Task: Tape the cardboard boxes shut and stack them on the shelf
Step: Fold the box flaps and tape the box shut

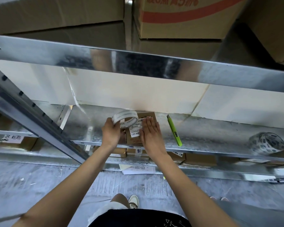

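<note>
**Small box under the hands on the metal shelf**

Dark shirt (pixel 138 218) at the bottom edge, one shoe (pixel 133 201) on the grey floor (pixel 39 185) below. Both bare arms reach forward to the shelf (pixel 203 136). Left hand (pixel 111 131) grips a tape roll (pixel 126 118), fingers curled round its rim; roll tilted, touching the box's far left corner. Right hand (pixel 152 131) lies flat, fingers straight, pressing on the top of a small cardboard box (pixel 134 133) with a white label. Box sits on the shelf surface, near the front edge. Green box cutter (pixel 175 131) lies just right of the hand. Second tape roll (pixel 267 143) well apart, far right. Large cartons (pixel 187 17) above; more small boxes (pixel 200 158) on the level beneath.
</note>
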The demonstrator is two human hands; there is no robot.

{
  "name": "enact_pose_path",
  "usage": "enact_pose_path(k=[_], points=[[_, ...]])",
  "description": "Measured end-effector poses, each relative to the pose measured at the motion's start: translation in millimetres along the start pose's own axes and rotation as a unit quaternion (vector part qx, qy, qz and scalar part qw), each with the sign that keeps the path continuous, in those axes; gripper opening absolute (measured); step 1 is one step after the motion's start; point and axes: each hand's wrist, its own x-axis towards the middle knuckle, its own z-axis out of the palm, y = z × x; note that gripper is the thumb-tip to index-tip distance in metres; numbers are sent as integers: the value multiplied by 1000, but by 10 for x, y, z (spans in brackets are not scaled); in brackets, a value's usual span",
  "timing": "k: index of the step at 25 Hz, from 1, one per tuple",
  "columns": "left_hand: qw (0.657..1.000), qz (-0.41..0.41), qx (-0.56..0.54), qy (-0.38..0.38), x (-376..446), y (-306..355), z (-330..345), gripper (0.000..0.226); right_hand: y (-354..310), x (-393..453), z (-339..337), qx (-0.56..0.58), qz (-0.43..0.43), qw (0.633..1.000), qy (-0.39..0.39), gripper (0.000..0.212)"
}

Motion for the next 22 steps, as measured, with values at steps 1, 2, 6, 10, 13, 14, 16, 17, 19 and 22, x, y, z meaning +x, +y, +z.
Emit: enact_pose_path(k=[1, 2, 6, 10, 13, 14, 16, 17, 19, 22], points=[[1000, -8, -20, -3, 24, -43, -55, 23, 2, -3, 7, 0, -3, 1000, 3, 50], [998, -29, -52, -18, 65, -103, -110, 25, 17, -1, 20, -1, -8, 1000, 13, 51], [980, -135, -123, -83, 232, -271, -337, 28, 55, 2, 73, -16, -11, 1000, 7, 57], [977, -148, -143, -62, 264, -304, -277, 19, 21, 7, -20, 16, 3, 998, -60, 84], [969, -173, -170, -50, 211, -314, -218, 19, -152, -10, -136, -7, 60, 990, -124, 92], [967, -178, -174, -47, 206, -344, -203, 23, -242, -17, -134, -20, 74, 987, -143, 95], [966, -176, -184, -43, 185, -386, -185, 26, -390, -59, -74, -57, 77, 986, -138, 96], [965, -175, -190, -41, 181, -398, -175, 23, -430, -73, -49, -71, 77, 987, -124, 93], [959, -186, -210, -29, 168, -401, -165, 20, -435, -70, 32, -70, 87, 987, -112, 85], [923, -238, -300, -29, 64, -425, -106, 32, -419, -68, 66, -34, 98, 994, -31, 77]])
